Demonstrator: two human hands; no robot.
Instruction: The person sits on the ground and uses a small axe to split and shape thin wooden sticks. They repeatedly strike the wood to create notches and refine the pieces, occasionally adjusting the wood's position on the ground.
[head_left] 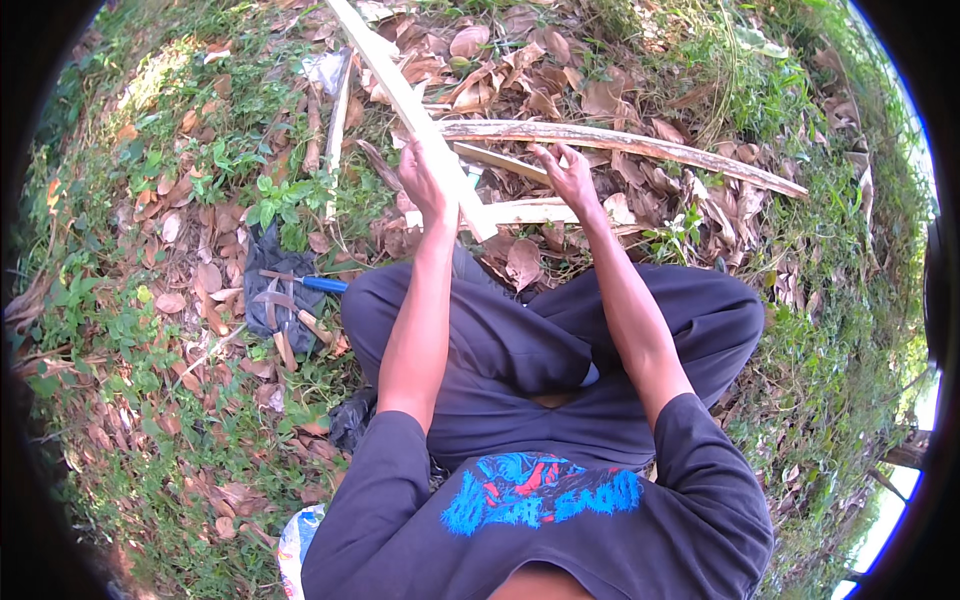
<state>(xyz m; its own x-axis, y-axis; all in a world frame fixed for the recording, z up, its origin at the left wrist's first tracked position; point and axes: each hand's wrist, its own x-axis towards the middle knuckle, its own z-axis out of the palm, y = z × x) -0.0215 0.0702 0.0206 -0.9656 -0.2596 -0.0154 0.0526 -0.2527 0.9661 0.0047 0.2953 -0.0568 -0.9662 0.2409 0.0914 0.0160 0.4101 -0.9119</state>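
My left hand point(428, 185) grips a long pale wooden plank point(385, 68) near its lower end. The plank slants from the top edge of the view down toward my crossed legs. My right hand point(568, 180) hovers to the right of it, fingers loosely bent and two of the fingertips apart, with nothing visibly held. Just beside that hand is a narrow tan strip of wood point(500, 161); whether they touch is unclear. A long, bark-edged wooden slat point(620, 138) lies beyond it. Closer to my legs, another pale piece of wood point(530, 212) is partly covered by the plank.
Left of my knee, a dark cloth or bag point(262, 262) carries several hand tools, including one with a blue handle point(324, 285). Another wooden strip point(340, 125) lies farther off. Dry leaves and green plants cover the ground. A white-and-blue bag point(293, 548) rests by my left side.
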